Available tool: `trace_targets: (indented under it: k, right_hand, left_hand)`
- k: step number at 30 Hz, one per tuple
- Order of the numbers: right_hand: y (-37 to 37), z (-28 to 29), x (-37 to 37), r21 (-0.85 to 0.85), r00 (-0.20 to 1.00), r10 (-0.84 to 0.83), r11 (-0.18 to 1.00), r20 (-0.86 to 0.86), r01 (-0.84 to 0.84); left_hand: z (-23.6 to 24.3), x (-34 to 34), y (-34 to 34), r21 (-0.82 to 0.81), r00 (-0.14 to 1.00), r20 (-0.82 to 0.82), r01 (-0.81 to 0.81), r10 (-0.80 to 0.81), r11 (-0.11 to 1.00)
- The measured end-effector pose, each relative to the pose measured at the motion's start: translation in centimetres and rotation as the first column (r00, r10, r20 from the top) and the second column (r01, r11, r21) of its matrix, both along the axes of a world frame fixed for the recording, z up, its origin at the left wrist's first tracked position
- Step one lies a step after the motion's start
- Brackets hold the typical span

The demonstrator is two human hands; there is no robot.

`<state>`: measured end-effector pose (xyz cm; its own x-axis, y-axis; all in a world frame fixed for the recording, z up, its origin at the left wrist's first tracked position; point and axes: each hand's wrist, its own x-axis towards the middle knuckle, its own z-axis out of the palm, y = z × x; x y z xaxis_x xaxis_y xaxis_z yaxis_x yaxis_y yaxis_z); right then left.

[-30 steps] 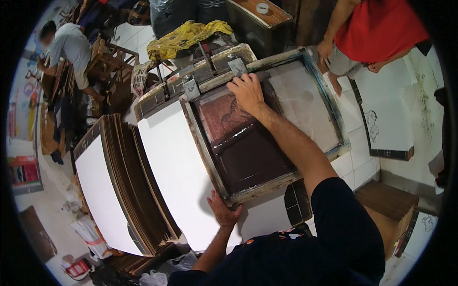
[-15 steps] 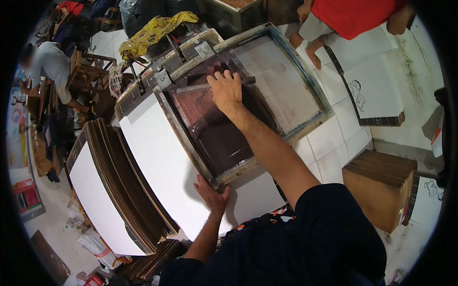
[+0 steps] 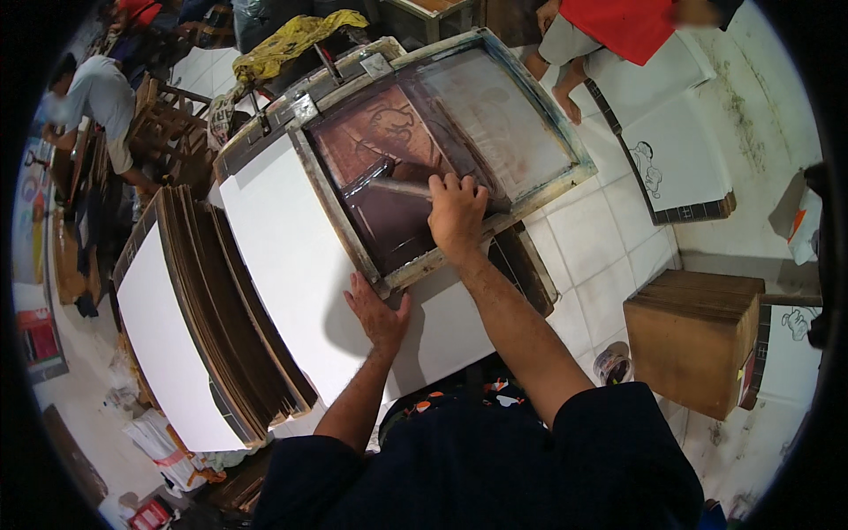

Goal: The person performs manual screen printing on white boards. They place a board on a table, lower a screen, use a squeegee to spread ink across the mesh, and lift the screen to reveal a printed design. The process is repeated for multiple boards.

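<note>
My right hand grips the end of a squeegee, which lies across a silkscreen frame. Dark ink is spread over the near part of its mesh, and a line drawing shows through the reddish area beyond the blade. At the frame's near corner, my left hand has its fingers spread, touching or almost touching the wood. Beneath the frame is a white panel, partly covered by it. Hinge clamps hold the frame along its far left side.
A stack of dark-edged white boards stands at my left. To the right are a brown stack of panels, a small tub and printed boards on the tiles. One person in red stands far right; another bends at far left.
My right hand has drawn the squeegee toward me across the mesh, exposing the reddish area and drawing behind it. My left hand stays by the frame corner, and the view has shifted slightly.
</note>
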<state>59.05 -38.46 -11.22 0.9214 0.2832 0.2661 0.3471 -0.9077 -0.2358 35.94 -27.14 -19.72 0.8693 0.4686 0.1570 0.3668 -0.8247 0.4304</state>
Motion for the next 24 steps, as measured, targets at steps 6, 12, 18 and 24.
trace_targets:
  k: [6, 12, 18, 24]
  right_hand:
    - [-0.3, 0.3, 1.3, 0.022, 0.958, 0.242, 0.969, 0.152, -0.248]
    - [-1.0, 0.8, 4.7, -0.065, 0.896, 0.444, 0.895, 0.024, -0.442]
    - [-3.4, 2.0, 2.6, -0.085, 0.722, 0.637, 0.731, -0.27, -0.677]
    - [2.3, 0.4, 9.2, -0.033, 0.715, 0.7, 0.714, 0.001, -0.699]
  left_hand:
    - [0.2, 0.1, 0.0, -0.016, 0.999, 0.039, -0.007, 0.008, 1.0]
    - [0.4, 0.1, -0.1, -0.051, 0.998, 0.061, -0.028, 0.031, 0.998]
    - [0.8, 0.2, -0.1, -0.092, 0.997, 0.054, -0.056, 0.061, 0.994]
    - [1.6, 0.2, -0.2, -0.09, 0.999, -0.024, -0.049, 0.047, 0.995]
